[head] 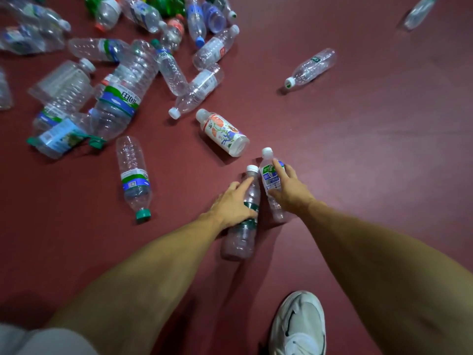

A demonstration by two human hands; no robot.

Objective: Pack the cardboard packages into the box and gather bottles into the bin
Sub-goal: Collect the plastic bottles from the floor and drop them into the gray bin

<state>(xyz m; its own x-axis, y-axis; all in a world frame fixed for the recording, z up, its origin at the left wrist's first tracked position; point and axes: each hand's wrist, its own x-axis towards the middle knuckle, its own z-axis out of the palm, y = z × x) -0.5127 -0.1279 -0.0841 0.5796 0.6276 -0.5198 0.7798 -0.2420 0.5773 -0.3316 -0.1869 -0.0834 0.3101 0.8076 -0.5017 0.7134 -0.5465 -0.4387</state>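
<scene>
Two clear plastic bottles lie side by side on the dark red floor just in front of me. My left hand (231, 203) grips the one with a dark green label (243, 234), fingers curled round its middle. My right hand (288, 189) grips the other, which has a white cap and a green and blue label (268, 175). A white bottle with a floral print (224, 133) lies just beyond them. No box, bin or cardboard package is in view.
Several empty bottles are heaped at the upper left (122, 80). One with a green cap (134, 175) lies left of my hands. Single bottles lie at the right (311, 67) and far top right (419, 12). My white shoe (298, 326) stands at the bottom.
</scene>
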